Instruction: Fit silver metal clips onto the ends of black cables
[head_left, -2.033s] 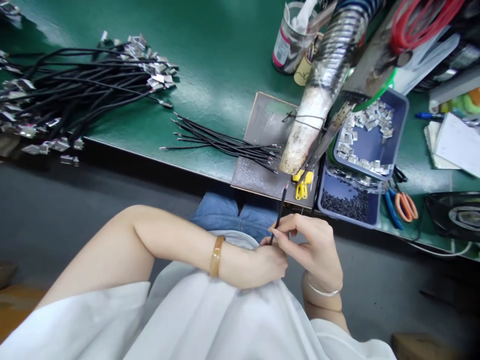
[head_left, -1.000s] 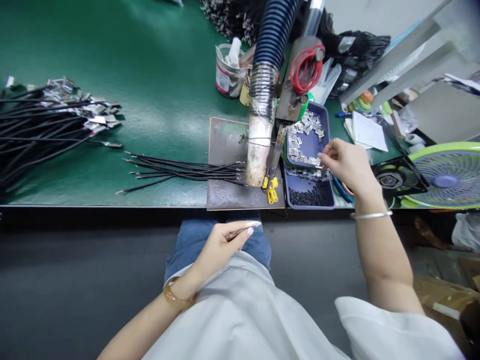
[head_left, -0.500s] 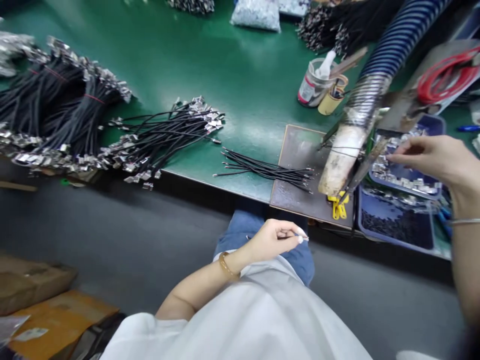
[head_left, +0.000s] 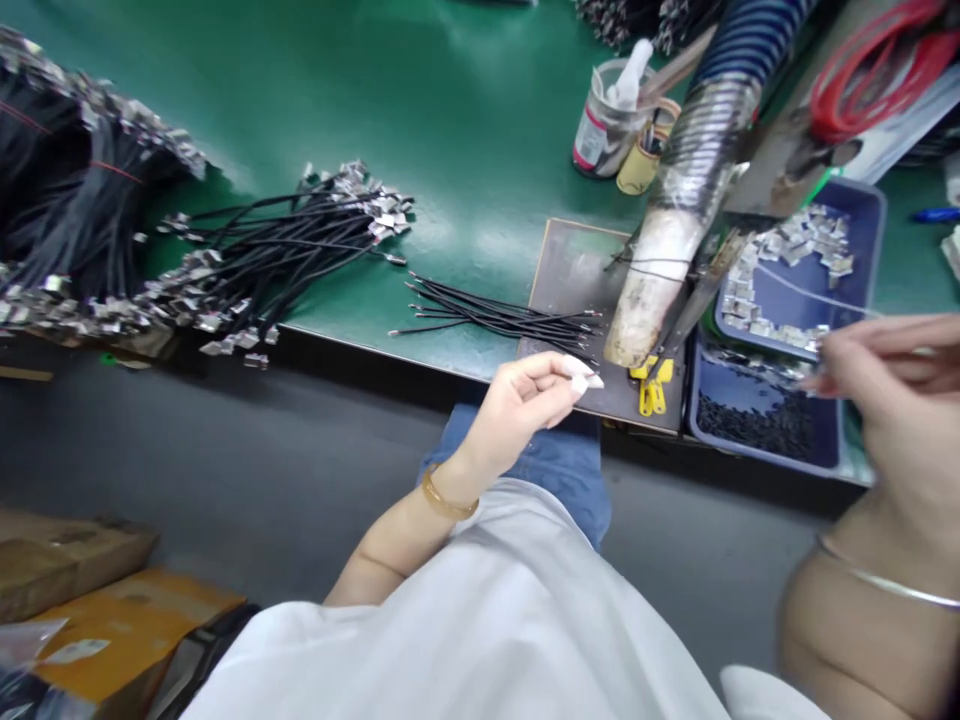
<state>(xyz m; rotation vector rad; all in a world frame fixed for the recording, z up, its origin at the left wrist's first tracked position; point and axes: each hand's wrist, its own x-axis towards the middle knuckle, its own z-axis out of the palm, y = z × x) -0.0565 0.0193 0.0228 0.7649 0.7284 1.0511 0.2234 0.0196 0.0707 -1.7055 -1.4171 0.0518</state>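
Note:
My left hand (head_left: 525, 405), with white coverings on its thumb and a fingertip, is closed in a pinch in front of the brown board (head_left: 574, 262). A short black cable is in that pinch, mostly hidden by the fingers. My right hand (head_left: 892, 390), blurred, is closed at the right edge of the blue trays; what its fingertips hold is too unclear to name. A thin pale wire (head_left: 814, 292) runs from its knuckles across the upper tray (head_left: 870, 230) of silvery metal connectors (head_left: 814, 235). Loose black cables (head_left: 495, 318) lie across the board's left edge.
Cables with metal ends (head_left: 285, 240) lie on the green table (head_left: 465, 130), beside tied bundles (head_left: 105, 220). A ribbed hose (head_left: 697, 130) slants above the board near yellow clips (head_left: 651, 388). A lower tray (head_left: 795, 462) holds small black pieces. A cup (head_left: 600, 125) stands behind.
My left hand has risen from over my lap to the board's front edge, still pinching. My right hand has drawn back from the upper tray toward me. The view has shifted right.

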